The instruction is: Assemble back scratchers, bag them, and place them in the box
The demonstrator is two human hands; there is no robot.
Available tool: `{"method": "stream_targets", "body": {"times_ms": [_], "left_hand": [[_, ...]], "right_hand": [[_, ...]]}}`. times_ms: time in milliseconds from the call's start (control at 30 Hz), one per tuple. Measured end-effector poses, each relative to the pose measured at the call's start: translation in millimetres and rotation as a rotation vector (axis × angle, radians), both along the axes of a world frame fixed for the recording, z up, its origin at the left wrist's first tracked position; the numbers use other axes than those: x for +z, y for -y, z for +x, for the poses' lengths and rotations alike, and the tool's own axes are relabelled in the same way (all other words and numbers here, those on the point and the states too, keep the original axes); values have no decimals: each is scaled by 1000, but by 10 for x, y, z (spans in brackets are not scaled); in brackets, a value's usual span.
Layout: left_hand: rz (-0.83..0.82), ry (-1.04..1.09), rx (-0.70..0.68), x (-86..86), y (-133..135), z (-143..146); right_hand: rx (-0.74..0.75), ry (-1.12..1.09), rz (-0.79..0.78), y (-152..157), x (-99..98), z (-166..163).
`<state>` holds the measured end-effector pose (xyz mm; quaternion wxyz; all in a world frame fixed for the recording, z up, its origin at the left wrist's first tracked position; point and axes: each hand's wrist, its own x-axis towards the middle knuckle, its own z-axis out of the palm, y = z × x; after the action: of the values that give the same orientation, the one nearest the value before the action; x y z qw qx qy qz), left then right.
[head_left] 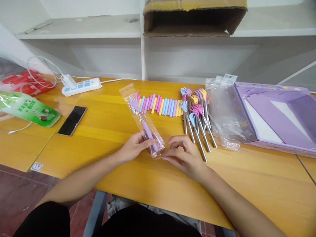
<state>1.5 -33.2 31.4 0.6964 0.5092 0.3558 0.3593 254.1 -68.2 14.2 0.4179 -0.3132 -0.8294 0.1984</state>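
My left hand (135, 146) pinches the near end of a clear plastic sleeve (141, 116) that lies on the yellow table (108, 123). Inside the sleeve is a back scratcher with a purple handle and a pale claw head. My right hand (184, 154) rests beside the sleeve's near end, fingers curled, fingertips touching the sleeve's corner. Just right of my hands lies a heap of unpacked scratchers (198, 116) with metal stems and coloured claw heads. A row of pastel handle grips (161, 105) lies behind the sleeve.
A pile of clear sleeves (224, 110) and an open purple box (279, 116) lie at the right. A black phone (72, 120), a white power strip (81, 86), a green packet (26, 108) and red packets (27, 81) sit left. A cardboard box (192, 16) overhangs the shelf.
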Motion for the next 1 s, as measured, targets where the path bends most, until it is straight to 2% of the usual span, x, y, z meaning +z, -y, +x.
{"method": "stream_targets", "body": {"times_ms": [67,167,267,400,500,733,833,933,1000], "left_hand": [[32,-53,-45,37,-6,6],[29,-53,-117,51,-5,29],[-14,-37,-179,28,14,51],[-33,-8,-231,13,46,54],[-30,20,-253,-6,60,45],[89,-69,-256,-109,84,31],[56,-92,-246,-93,80,32],[-19,-54,-260,-59,73,34],[-45,-16,-267,-47,72,35]], "right_hand": [[-11,0,55,11,47,-15],[-30,-17,49,7,109,-40],[-18,-44,-30,-12,135,-69],[-7,-127,-214,-22,132,-117],[-37,-151,-295,-15,129,-143],[-98,-141,-301,1,113,-163],[-129,-178,-321,9,80,-173],[-176,-258,-463,13,45,-173],[-138,-261,-602,14,36,-169]]}}
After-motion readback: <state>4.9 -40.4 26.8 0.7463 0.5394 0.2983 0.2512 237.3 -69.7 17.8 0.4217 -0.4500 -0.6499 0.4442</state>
